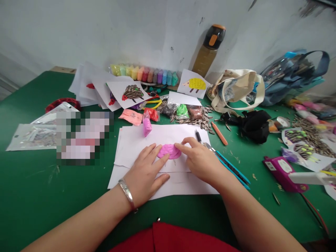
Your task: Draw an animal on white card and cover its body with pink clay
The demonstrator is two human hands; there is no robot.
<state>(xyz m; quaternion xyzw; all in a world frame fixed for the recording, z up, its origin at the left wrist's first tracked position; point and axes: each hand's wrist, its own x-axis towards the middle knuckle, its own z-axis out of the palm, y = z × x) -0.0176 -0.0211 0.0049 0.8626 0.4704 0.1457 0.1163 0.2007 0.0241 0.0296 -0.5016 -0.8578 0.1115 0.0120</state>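
A flattened oval of pink modelling clay [170, 151] lies on white paper [131, 138], with short pencil lines below it. My left hand [144, 175] rests flat on the paper with its fingers spread, the fingertips touching the clay's left side. From the right, my right hand [201, 157] presses a stretched index finger onto the clay's right edge; its other fingers are bent and I see nothing held in them. A small packet of pink clay [147, 125] sits at the paper's top edge. Right of the paper are a black pen [197, 135] and blue-handled scissors [231, 168].
Behind the paper lie sunflower seeds [194, 122], a green clay packet [182, 111] and a hedgehog picture [132, 95]. A bottle [208, 50] leans on the wall. An orange crayon-like stick [219, 133], a cloth bag [236, 89] and a magenta glue-gun-like device [285, 173] are to the right.
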